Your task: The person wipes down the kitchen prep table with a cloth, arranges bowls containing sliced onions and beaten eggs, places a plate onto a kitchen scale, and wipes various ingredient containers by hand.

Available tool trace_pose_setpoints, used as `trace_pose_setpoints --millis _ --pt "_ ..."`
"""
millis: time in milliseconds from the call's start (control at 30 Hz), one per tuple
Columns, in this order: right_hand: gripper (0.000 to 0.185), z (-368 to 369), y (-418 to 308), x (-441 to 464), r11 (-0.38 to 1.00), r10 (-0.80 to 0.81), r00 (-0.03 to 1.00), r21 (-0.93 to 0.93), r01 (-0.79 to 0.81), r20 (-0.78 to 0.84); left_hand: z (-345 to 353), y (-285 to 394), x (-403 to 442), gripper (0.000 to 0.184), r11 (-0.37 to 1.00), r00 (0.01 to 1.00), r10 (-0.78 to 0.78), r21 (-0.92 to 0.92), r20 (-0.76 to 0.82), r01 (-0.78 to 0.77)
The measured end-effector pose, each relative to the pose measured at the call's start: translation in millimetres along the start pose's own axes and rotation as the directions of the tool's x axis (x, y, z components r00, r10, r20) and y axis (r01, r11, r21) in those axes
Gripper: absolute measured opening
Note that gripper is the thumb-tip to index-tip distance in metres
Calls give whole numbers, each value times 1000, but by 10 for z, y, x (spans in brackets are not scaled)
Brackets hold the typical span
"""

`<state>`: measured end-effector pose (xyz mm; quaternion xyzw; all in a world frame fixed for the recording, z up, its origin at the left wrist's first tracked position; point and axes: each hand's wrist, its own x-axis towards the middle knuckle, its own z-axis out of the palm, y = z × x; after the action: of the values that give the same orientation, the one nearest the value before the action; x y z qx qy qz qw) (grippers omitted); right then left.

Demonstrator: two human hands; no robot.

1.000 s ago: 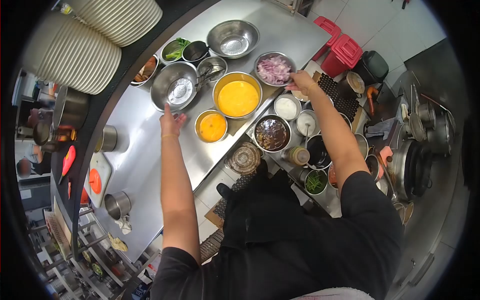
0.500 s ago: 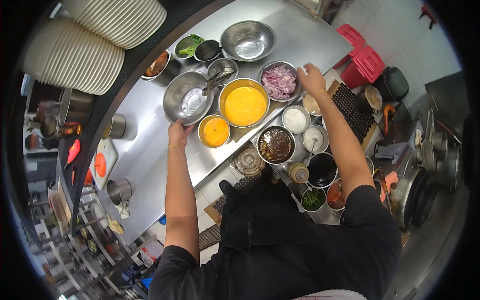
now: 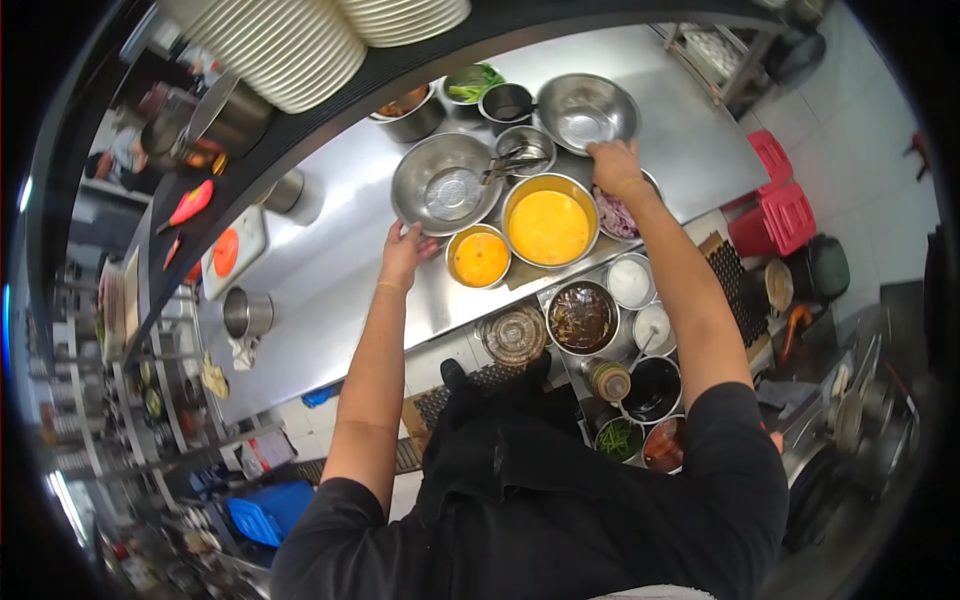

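My left hand [image 3: 404, 257] is at the near rim of a wide steel bowl [image 3: 447, 185] with nothing in it. Its fingers and thumb are spread apart; contact with the rim is hard to make out. Across the counter, my right hand [image 3: 617, 168] has its fingers at the near rim of a second wide steel bowl [image 3: 590, 110]. Beneath my right wrist, a bowl of sliced purple onion [image 3: 614, 216] is partly covered. Between my arms are a large pot of yellow liquid egg [image 3: 550, 225] and a smaller one [image 3: 480, 260].
Tongs [image 3: 515, 160] lie over a small steel container. Behind are a dark pot [image 3: 505, 102] and a container of greens [image 3: 472, 85]. Nearer me are a pot of dark sauce [image 3: 583, 317], white powder [image 3: 629, 281] and a bottle [image 3: 607, 382]. Stacked plates [image 3: 285, 50] stand on the shelf.
My right hand has moved from the onion bowl's rim to the steel bowl behind it. My left hand's fingers are spread wider at its bowl. The view has shifted.
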<state>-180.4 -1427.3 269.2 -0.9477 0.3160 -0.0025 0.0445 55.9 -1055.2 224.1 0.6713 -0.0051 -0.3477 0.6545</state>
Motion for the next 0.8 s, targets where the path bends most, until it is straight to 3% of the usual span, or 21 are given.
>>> trace_pose_setpoints --millis 233,267,367,467,600,700,733,800 --pt "37 -104 53 -26 999 41 996 -33 -39 83 -18 26 113 49 1000 998 -18 9 59 17" --pt "35 -68 33 7 1000 2 997 20 0 -71 -27 31 86 56 1000 997 -26 4 72 26" --pt "34 -176 -286 276 988 -56 980 131 83 -192 -123 52 -82 64 996 994 -85 26 71 84" --pt "34 -237 -826 824 953 -135 986 260 157 -99 -429 -40 -278 65 1000 1000 0 22 31 -1" --pt "35 137 -1253 1504 925 -276 961 264 274 -30 -1040 -191 -878 59 995 992 97 -6 -86 -98" --pt "36 184 -1466 1721 939 -344 918 74 336 196 -1709 -479 -1418 55 994 963 94 -34 -252 -106" --pt "36 210 -1497 1740 896 -437 881 0 444 182 -1948 -598 -1602 53 995 944 68 -47 -322 -88" --pt "36 221 -1555 1714 914 -405 899 83 397 168 -2456 -964 -1971 49 994 896 21 -85 -444 -65"
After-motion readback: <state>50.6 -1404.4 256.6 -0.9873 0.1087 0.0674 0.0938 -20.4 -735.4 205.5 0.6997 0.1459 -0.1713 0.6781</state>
